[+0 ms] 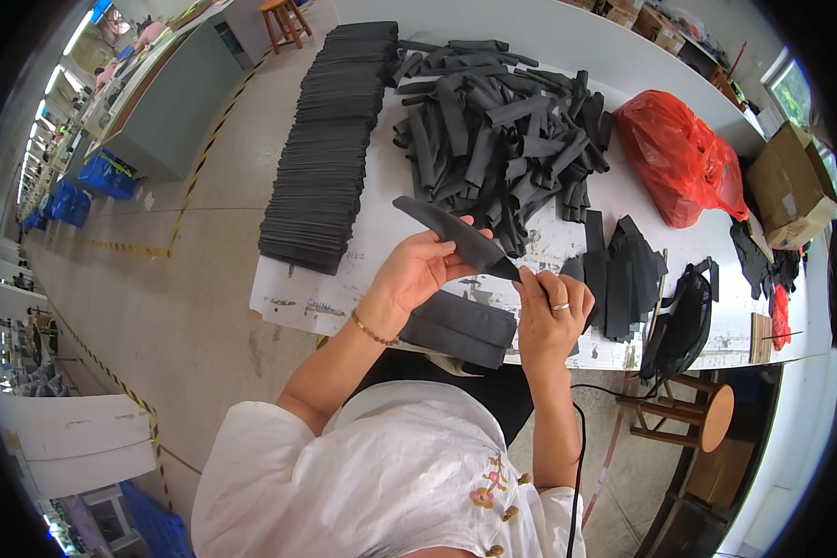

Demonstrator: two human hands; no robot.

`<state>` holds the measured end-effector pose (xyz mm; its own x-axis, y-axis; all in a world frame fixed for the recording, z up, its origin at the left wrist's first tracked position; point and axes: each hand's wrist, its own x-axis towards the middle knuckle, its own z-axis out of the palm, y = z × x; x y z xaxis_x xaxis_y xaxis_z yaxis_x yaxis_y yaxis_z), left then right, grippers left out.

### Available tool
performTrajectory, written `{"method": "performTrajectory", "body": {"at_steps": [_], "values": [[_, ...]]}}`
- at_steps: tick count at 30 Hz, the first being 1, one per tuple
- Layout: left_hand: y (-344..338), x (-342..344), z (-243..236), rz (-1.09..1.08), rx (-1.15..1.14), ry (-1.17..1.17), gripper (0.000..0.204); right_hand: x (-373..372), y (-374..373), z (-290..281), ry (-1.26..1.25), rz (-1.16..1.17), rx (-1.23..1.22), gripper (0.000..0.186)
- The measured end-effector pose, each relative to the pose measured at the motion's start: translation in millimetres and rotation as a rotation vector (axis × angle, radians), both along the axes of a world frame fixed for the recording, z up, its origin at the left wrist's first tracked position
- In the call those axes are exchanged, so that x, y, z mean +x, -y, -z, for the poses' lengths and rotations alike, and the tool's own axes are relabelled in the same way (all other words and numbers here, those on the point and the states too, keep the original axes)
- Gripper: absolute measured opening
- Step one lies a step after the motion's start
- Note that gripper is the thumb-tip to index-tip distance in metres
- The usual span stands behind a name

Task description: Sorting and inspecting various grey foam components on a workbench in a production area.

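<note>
A long dark grey fabric piece (451,232), curved and tapering at its far left end, is held up over the table's front edge. My left hand (421,265) pinches its middle between thumb and fingers. At its lower right end, my right hand (551,312), with a ring on one finger, grips the fabric between thumb and fingertips. Below my hands, flat folded dark pieces (460,330) lie at the table edge. Just beyond the held piece rises a loose heap of similar curled pieces (493,130). Close to my right hand are several flat dark strips (623,279).
A long, neat row of stacked dark pieces (325,139) runs along the left side of the white table (293,293). To the right are a red plastic bag (679,158), a cardboard box (790,186) and a black bag (684,321). A wooden stool (711,418) stands below the right edge.
</note>
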<state>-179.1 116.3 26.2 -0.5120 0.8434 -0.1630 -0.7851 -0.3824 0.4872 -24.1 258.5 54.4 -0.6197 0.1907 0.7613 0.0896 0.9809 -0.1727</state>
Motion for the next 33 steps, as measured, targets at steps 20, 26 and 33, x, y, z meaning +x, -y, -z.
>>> {"method": "performTrajectory", "body": {"at_steps": [20, 26, 33], "values": [[1, 8, -14, -0.013, -0.031, -0.088, 0.043, 0, -4, -5, -0.03, -0.027, 0.076, 0.031], [3, 39, -32, -0.193, -0.026, -0.348, 0.051, -3, 16, 3, 0.027, -0.009, -0.078, 0.047], [-14, 36, -17, -0.169, 0.072, -0.397, 0.033, -9, 43, 13, -0.003, -0.18, -0.357, 0.056]]}}
